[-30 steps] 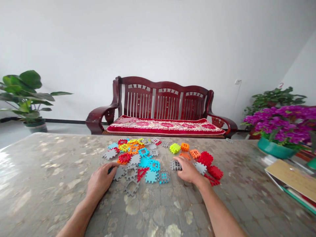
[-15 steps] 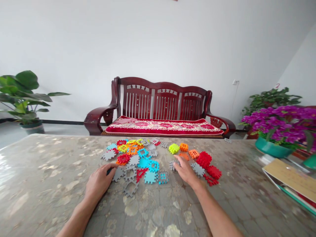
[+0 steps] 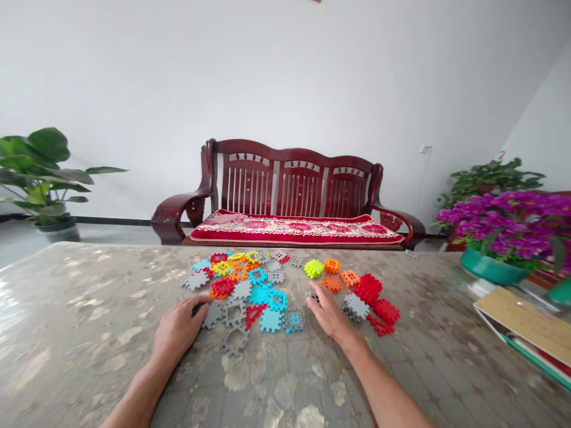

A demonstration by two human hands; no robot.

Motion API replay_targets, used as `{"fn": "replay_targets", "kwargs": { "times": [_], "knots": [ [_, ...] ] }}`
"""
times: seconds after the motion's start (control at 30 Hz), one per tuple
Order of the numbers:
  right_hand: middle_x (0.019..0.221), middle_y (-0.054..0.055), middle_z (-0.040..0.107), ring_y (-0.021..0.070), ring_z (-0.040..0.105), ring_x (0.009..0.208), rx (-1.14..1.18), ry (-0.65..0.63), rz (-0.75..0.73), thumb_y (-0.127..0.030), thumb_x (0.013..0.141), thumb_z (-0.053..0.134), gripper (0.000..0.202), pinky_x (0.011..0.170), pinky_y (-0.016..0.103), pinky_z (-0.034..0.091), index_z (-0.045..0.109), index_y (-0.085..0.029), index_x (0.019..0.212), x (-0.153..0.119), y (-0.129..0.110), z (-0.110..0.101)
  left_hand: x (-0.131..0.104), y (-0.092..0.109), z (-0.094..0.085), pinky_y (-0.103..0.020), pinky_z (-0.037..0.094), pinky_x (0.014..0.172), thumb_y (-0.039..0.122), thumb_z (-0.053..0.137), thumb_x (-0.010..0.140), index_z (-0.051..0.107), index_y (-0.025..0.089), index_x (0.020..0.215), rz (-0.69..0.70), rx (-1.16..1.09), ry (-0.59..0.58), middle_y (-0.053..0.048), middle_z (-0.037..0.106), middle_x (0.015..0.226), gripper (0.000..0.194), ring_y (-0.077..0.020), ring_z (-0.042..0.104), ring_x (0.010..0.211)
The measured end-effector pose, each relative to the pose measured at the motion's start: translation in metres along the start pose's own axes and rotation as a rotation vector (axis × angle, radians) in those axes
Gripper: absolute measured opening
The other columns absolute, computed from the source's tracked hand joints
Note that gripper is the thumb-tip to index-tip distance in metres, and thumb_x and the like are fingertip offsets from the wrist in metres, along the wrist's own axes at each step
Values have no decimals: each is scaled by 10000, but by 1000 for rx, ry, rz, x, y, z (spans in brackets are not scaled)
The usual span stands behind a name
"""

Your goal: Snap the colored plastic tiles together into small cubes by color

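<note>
My left hand (image 3: 179,326) rests on the table at the left edge of the pile, fingers curled, with a small dark blue piece (image 3: 196,309) between thumb and fingers; its shape is mostly hidden. Just right of its fingertips lies a grey notched tile (image 3: 213,315). On the other side, my right hand (image 3: 329,315) has thumb and forefinger around a grey notched tile (image 3: 313,295), partly covered by them. Beyond those fingers are a lime-green tile stack (image 3: 314,268) and an orange tile (image 3: 331,284). A grey tile stack (image 3: 355,307) sits right of this hand.
Between the hands spreads a mixed pile including a cyan tile (image 3: 270,320) and a red triangular frame (image 3: 254,316). Red tiles (image 3: 369,289) lie at the right. A teal flowerpot (image 3: 493,266) and a brown folder (image 3: 526,321) occupy the table's right side. A wooden bench (image 3: 298,178) stands behind.
My right hand has shifted slightly left and nearer to me, its fingers now around the grey tile. More of the orange tile and grey stack shows. The left hand has hardly moved.
</note>
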State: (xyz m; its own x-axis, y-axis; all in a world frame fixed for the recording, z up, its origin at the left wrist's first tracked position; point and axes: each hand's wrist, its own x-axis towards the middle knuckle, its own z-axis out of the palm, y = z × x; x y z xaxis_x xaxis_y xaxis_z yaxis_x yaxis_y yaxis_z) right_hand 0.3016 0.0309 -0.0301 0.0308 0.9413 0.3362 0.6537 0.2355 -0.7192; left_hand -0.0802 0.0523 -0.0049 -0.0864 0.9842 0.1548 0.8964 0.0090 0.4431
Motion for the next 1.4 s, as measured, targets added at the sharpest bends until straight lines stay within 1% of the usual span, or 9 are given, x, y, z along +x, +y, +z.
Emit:
{"fn": "replay_targets", "kwargs": {
  "times": [0.1,0.27,0.4,0.57,0.77,0.87,1.0,1.1,1.4],
  "knots": [
    [1427,119,530,248,446,1354,-5,-6,2,-379,879,500,515,1161,455,319,532,-195,1359,-1,-2,0,-1,1,-1,-283,489,813,436,399,876,727,314,1067,-10,4,-11,-12,740,1146,399,-228,681,1024],
    [1419,131,536,245,457,1342,3,-51,3,-385,886,489,516,1158,450,323,536,-174,1355,-2,-3,-1,0,1,0,-283,482,832,429,390,882,720,303,1076,3,-4,-15,-20,739,1143,402,-224,676,1037],
    [1386,114,564,243,484,1312,8,43,-38,-378,890,493,475,1137,453,355,559,-203,1326,-4,1,1,-1,1,0,-279,485,808,421,391,887,721,298,1078,11,-9,-11,-27,743,1133,401,-223,681,1019],
    [1320,119,599,247,509,1267,-28,189,-76,-376,914,464,423,1114,468,379,585,-202,1280,-6,1,1,-1,3,-2,-263,493,783,419,431,870,736,305,1048,6,-26,20,-14,751,1115,371,-216,688,993],
    [1302,124,605,241,516,1248,-84,244,-163,-315,927,459,385,1104,464,388,592,-186,1264,-11,-14,-7,-3,5,-4,-274,493,782,409,424,867,739,303,1045,4,-21,13,-17,753,1096,377,-224,689,971],
    [1284,108,620,236,525,1235,-115,236,-229,-291,932,466,352,1092,456,400,616,-206,1238,-14,-23,-8,-3,6,-5,-267,487,783,412,414,873,735,299,1046,6,-23,9,-16,756,1078,382,-215,690,954],
    [1237,89,652,231,561,1180,-159,177,-294,-276,936,475,299,1060,446,426,666,-230,1162,-17,-34,-8,-3,6,-4,-256,481,798,403,422,870,735,293,1033,17,-28,21,-12,757,1077,370,-204,688,964],
    [1208,81,670,232,577,1153,-192,152,-304,-245,924,485,284,1046,448,434,691,-245,1120,-19,-38,-6,-3,5,-3,-260,482,804,400,420,870,733,290,1027,20,-31,19,-14,754,1093,367,-209,685,984],
    [1183,72,684,230,589,1136,-197,152,-316,-217,906,491,281,1036,440,445,711,-256,1077,-21,-40,-8,-5,8,-6,-267,481,818,392,410,877,727,294,1026,27,-32,26,-13,756,1080,364,-208,685,973]
  ]
}}
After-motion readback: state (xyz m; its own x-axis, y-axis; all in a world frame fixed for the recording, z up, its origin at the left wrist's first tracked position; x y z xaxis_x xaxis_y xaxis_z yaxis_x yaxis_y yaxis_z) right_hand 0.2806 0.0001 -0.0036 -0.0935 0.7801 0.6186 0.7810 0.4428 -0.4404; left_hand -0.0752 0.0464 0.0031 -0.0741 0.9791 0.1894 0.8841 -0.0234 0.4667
